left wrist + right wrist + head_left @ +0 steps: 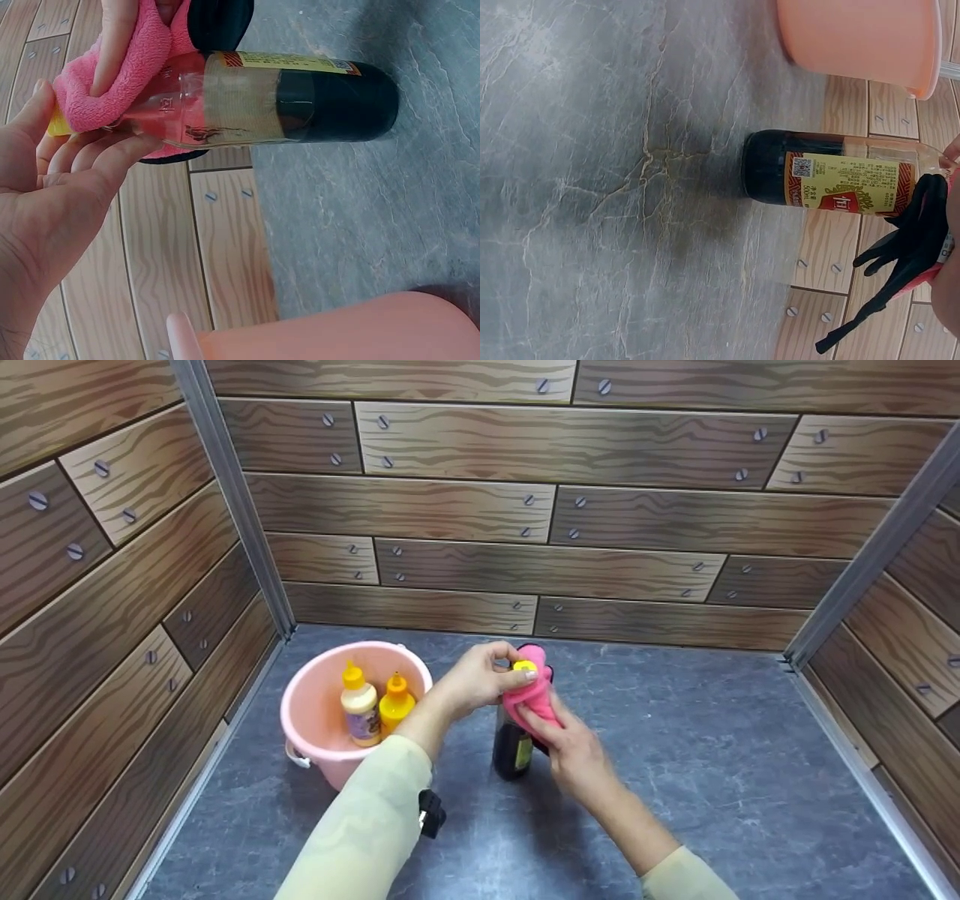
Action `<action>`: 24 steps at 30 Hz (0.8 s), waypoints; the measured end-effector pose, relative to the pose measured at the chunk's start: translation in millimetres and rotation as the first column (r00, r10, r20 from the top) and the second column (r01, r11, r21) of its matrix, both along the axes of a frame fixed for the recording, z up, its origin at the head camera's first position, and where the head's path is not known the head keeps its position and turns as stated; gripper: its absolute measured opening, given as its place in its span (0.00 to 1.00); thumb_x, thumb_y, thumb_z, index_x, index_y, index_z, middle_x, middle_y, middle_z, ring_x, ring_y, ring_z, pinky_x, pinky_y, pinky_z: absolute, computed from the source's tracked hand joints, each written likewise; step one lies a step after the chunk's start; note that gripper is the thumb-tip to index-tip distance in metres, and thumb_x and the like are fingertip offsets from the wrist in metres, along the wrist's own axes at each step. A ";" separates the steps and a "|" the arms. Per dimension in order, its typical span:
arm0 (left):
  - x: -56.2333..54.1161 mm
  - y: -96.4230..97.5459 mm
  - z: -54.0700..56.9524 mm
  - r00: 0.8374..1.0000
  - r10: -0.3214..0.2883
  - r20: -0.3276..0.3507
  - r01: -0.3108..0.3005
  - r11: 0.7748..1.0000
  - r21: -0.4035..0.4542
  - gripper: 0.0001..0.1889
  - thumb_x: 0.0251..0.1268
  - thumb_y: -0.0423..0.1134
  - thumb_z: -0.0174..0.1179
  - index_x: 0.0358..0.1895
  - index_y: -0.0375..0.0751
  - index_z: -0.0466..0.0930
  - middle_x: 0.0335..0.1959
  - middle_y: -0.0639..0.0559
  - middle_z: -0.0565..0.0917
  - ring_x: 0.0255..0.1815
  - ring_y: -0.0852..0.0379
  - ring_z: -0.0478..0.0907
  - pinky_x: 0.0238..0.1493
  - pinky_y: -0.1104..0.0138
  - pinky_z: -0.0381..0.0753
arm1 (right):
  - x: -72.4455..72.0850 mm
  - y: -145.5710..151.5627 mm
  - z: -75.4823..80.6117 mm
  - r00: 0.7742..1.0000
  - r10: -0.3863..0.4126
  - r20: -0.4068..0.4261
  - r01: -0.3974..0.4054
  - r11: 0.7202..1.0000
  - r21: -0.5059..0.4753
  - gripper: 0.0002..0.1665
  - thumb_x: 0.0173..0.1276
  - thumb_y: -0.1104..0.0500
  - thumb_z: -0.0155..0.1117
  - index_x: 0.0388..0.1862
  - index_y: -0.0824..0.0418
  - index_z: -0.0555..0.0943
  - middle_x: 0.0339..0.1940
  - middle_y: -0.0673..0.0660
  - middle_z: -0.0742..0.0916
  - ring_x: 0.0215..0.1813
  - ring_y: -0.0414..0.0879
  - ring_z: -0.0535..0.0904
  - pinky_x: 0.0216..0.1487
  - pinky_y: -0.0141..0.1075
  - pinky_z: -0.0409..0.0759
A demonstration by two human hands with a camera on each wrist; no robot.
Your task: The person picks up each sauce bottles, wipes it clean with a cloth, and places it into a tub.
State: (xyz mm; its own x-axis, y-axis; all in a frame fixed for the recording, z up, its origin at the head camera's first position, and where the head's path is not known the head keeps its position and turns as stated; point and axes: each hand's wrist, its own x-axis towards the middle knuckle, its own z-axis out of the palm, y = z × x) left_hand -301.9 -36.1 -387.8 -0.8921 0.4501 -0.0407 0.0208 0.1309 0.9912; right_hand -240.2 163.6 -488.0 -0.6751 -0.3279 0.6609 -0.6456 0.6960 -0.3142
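A glass bottle [513,754] of dark liquid, with a yellow and red label [855,184], is upright between the hands. Whether its base touches the floor, I cannot tell. My left hand [476,681] holds its top, thumb on the yellow cap [524,666] and fingers behind the neck. Around the neck lies a fluffy pink cloth [541,706] with black fabric parts [900,244], which my right hand [583,754] grips and presses against the glass. Much of the right hand is out of frame in its own wrist view.
To the left stands a pink bucket [300,701] with a white handle. Inside it are a cream bottle with a yellow top [360,709] and a yellow bottle [396,706]. Wood-patterned walls [465,510] enclose the grey marbled floor [712,780] at the back and sides.
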 end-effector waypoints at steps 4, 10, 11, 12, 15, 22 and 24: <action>0.0 -0.7 0.4 1.000 0.004 -0.003 -0.004 1.000 -0.019 0.11 0.75 0.37 0.68 0.52 0.37 0.79 0.43 0.42 0.91 0.41 0.54 0.88 0.48 0.60 0.89 | 0.6 -0.2 -0.4 1.000 -0.014 0.014 0.014 1.000 0.024 0.37 0.60 0.79 0.67 0.65 0.50 0.87 0.75 0.70 0.75 0.65 0.69 0.80 0.55 0.59 0.85; 1.2 -0.5 2.0 1.000 0.011 -0.011 -0.011 0.999 -0.050 0.13 0.75 0.39 0.69 0.54 0.38 0.80 0.45 0.44 0.91 0.43 0.52 0.89 0.50 0.59 0.89 | 1.4 0.6 -2.6 0.999 -0.021 0.033 0.020 0.999 0.044 0.38 0.62 0.78 0.67 0.66 0.48 0.86 0.77 0.71 0.74 0.65 0.70 0.80 0.56 0.60 0.84; 1.0 -0.4 1.9 1.000 0.012 -0.012 -0.013 0.999 -0.053 0.13 0.75 0.40 0.69 0.54 0.38 0.80 0.45 0.44 0.91 0.43 0.52 0.89 0.50 0.59 0.89 | 1.5 0.7 -3.1 0.999 -0.022 0.037 0.020 0.999 0.045 0.38 0.62 0.77 0.67 0.67 0.48 0.86 0.77 0.71 0.74 0.65 0.70 0.80 0.56 0.60 0.85; 1.3 -0.4 2.1 1.000 0.013 -0.013 -0.014 0.998 -0.056 0.13 0.75 0.40 0.69 0.54 0.38 0.81 0.45 0.45 0.91 0.44 0.51 0.89 0.50 0.59 0.89 | 1.7 0.9 -3.7 0.999 -0.023 0.041 0.021 0.999 0.044 0.38 0.62 0.78 0.67 0.67 0.47 0.86 0.77 0.70 0.74 0.64 0.70 0.80 0.55 0.60 0.85; 1.7 -0.5 2.3 1.000 0.012 -0.011 -0.013 0.998 -0.053 0.14 0.74 0.40 0.69 0.55 0.38 0.81 0.46 0.44 0.91 0.44 0.51 0.89 0.50 0.59 0.89 | 2.4 1.1 -5.2 0.998 -0.025 0.058 0.022 0.999 0.047 0.40 0.62 0.78 0.66 0.68 0.46 0.85 0.78 0.69 0.73 0.64 0.69 0.81 0.52 0.60 0.86; 1.9 0.2 0.3 1.000 -0.006 0.001 0.006 1.000 0.001 0.13 0.75 0.36 0.69 0.55 0.37 0.80 0.46 0.42 0.91 0.45 0.53 0.89 0.49 0.60 0.89 | 0.6 1.6 -13.0 1.000 -0.001 -0.009 0.001 1.000 0.023 0.44 0.55 0.81 0.65 0.67 0.47 0.86 0.76 0.69 0.75 0.62 0.68 0.82 0.49 0.57 0.87; 1.8 -0.3 0.6 1.000 -0.003 -0.002 0.003 1.000 -0.010 0.14 0.74 0.37 0.69 0.56 0.37 0.80 0.45 0.43 0.91 0.43 0.53 0.88 0.49 0.60 0.89 | 0.3 2.2 -14.3 1.000 0.006 -0.016 -0.006 1.000 0.021 0.44 0.55 0.81 0.65 0.67 0.47 0.86 0.77 0.68 0.75 0.62 0.67 0.83 0.48 0.57 0.87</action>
